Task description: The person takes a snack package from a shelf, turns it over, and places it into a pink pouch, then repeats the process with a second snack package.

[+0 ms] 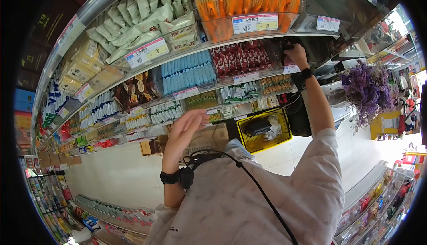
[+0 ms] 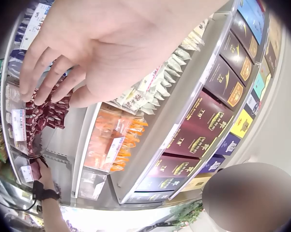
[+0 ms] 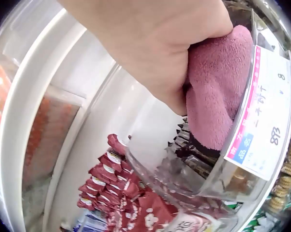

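Observation:
My right hand (image 1: 297,54) reaches to the right end of the middle shelf and grips a pink cloth (image 3: 215,92). In the right wrist view the cloth lies against the inside of a clear plastic bin (image 3: 198,186), behind its price tag (image 3: 261,111). Small dark-wrapped packets (image 3: 181,145) sit in that bin, partly under the cloth. Beside it is a bin of dark red snack packets (image 1: 240,58). My left hand (image 1: 181,131) hangs in front of my body with nothing in it, its fingers loosely extended.
Orange-wrapped round biscuits (image 1: 249,0) and pale green packets (image 1: 147,11) fill the shelf above. A yellow basket (image 1: 287,133) with a dark item and a whitish bundle stands on the floor. Dried purple flowers (image 1: 367,89) are at the right. A black cable (image 1: 262,191) crosses my shirt.

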Tool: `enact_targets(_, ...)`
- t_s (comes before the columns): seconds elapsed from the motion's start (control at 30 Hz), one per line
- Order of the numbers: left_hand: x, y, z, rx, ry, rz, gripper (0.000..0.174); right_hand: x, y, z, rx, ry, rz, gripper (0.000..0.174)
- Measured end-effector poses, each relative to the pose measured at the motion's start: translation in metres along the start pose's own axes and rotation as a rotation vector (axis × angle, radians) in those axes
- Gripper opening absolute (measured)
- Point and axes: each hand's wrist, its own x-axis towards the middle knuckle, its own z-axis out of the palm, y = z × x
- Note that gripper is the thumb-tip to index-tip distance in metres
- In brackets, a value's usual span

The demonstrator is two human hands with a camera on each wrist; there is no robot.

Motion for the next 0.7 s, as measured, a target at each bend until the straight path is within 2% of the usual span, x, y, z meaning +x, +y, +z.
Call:
enact_targets(0.03,0.000,0.001,0.000,-0.008,-0.006,0.008,0.035,0.003,0.010,0.002,0.067,0.032,-0.046,0.052)
enact_targets(0.13,0.001,0.000,0.001,-0.038,-0.042,0.013,0.035,0.019,0.032,0.011,0.284,-0.107,-0.086,0.055)
enact_targets(0.23,0.003,-0.001,0.003,-0.013,-0.080,-0.006,0.034,0.015,0.041,0.015,0.427,-0.106,-0.048,0.058)
enact_targets(0.33,0.001,0.002,0.004,-0.025,-0.096,0.005,0.035,0.002,0.043,0.007,0.461,0.056,-0.046,0.048)
enact_targets(0.37,0.000,0.001,0.004,-0.024,-0.096,0.011,0.035,-0.007,0.045,0.001,0.581,-0.005,-0.028,0.045)
enact_targets(0.47,0.000,-0.008,0.002,-0.049,-0.084,0.035,0.035,-0.091,-0.016,-0.070,0.911,-0.195,0.018,0.030)
enact_targets(0.53,0.002,-0.015,0.003,-0.096,-0.069,0.050,0.035,-0.121,-0.028,-0.073,1.005,-0.301,-0.005,0.025)
enact_targets(0.57,0.001,-0.011,0.007,-0.122,-0.052,0.016,0.037,-0.147,-0.050,-0.080,1.037,-0.351,-0.007,0.024)
enact_targets(0.6,0.003,-0.014,0.011,-0.130,-0.032,0.028,0.039,-0.168,-0.069,-0.085,1.034,-0.461,-0.009,0.029)
enact_targets(0.67,0.006,-0.013,0.025,-0.137,0.031,0.071,0.045,-0.222,-0.117,-0.085,1.084,-0.448,0.010,0.037)
enact_targets(0.7,0.008,-0.007,0.032,-0.129,0.063,0.104,0.048,-0.237,-0.128,-0.075,1.057,-0.481,-0.040,0.042)
